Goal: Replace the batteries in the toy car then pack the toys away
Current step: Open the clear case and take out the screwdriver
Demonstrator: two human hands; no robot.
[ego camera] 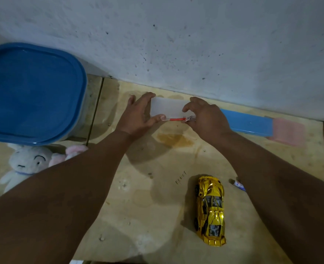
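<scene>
A shiny gold toy car (210, 210) stands on its wheels on the wooden surface at lower right. A small battery (238, 184) lies just right of it, partly hidden by my right forearm. Near the wall, my left hand (138, 115) grips the left end of a translucent white plastic case (166, 108). My right hand (206, 117) holds the case's right end, with a red-handled clear screwdriver (176, 120) lying along the case's near edge under its fingers. Several tiny dark screws (180, 177) lie left of the car.
A container with a blue lid (33, 92) stands at left. A white plush bunny (27, 164) and a pink plush (69, 153) lie below it. A blue box (248, 122) with a pink part (288, 132) lies along the grey wall at right.
</scene>
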